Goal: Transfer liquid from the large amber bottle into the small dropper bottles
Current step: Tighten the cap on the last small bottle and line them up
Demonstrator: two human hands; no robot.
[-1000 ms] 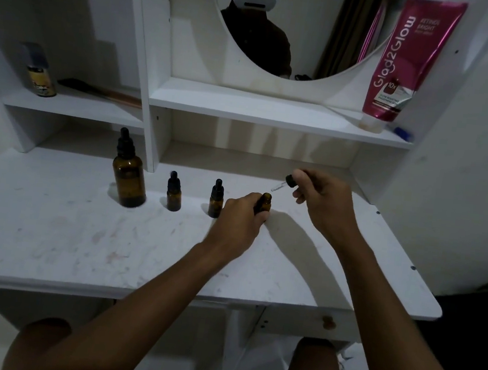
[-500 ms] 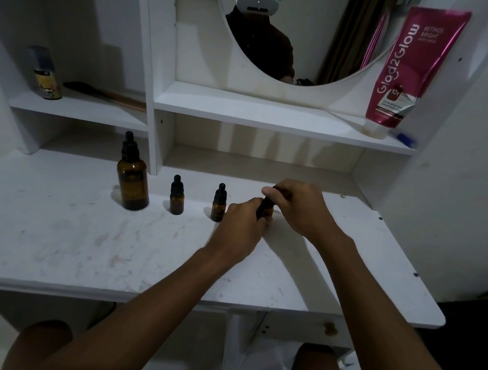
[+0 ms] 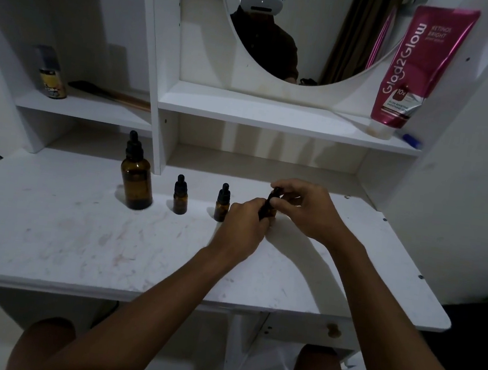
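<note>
1. Three small bottles are lined up on the bench [image 3: 78, 242] to the right of the large amber bottle [image 3: 136, 183], which stands upright near the back, clear of both hands.
2. The third small bottle [image 3: 266, 210], at the right end of the row, is enclosed between the two hands and is mostly hidden by the fingers. It appears slightly tilted, and whether its base touches the bench cannot be told.
3. Its body is gripped by the left hand [image 3: 244, 224], whose fingers are curled round it. Its black dropper cap is pinched from above by the right hand [image 3: 306, 210].
4. The first small bottle [image 3: 180, 197] and the second small bottle [image 3: 222, 205] are left standing upright and apart. The second is just beside the left hand's knuckles.
5. All four bottles are made of dark brown glass and topped with black rubber dropper caps. The large one is several times taller and wider than the others.
6. The liquid level cannot be read through the dark glass in any bottle.
7. On the shelf [image 3: 275, 117] under the mirror [image 3: 308, 34], a pink tube [image 3: 417, 67] is propped cap-down. A spray can [image 3: 53, 75] is kept on the lower left shelf.
</note>
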